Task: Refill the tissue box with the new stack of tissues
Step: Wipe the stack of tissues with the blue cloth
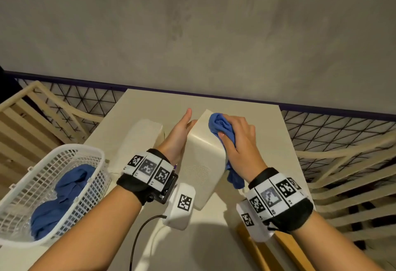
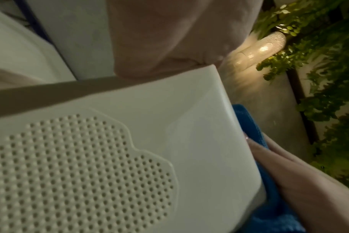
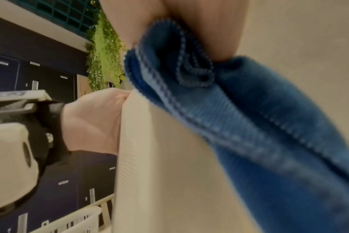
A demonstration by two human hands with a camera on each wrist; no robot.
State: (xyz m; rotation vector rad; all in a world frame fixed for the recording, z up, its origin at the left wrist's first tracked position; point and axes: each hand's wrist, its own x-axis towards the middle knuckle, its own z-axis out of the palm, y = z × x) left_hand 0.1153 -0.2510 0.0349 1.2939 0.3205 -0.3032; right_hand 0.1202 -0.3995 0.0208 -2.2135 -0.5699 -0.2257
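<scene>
A cream plastic tissue box (image 1: pixel 201 163) with a perforated patch (image 2: pixel 80 173) lies tilted on the white table (image 1: pixel 246 108). My left hand (image 1: pixel 182 129) lies flat against the box's left side, thumb pointing up. My right hand (image 1: pixel 237 138) grips a bunched blue cloth (image 1: pixel 222 127) and presses it on the box's upper right edge; the cloth's tail hangs down that side (image 3: pixel 269 126). A white stack of tissues (image 1: pixel 141 140) rests on the table just left of my left hand. The box's opening is hidden.
A white mesh basket (image 1: pixel 70 147) holding more blue cloth (image 1: pixel 64 195) stands at the table's front left. Slatted wooden furniture (image 1: pixel 353 185) flanks the table on both sides. A black cable (image 1: pixel 139 234) runs under my left forearm. A grey wall rises behind.
</scene>
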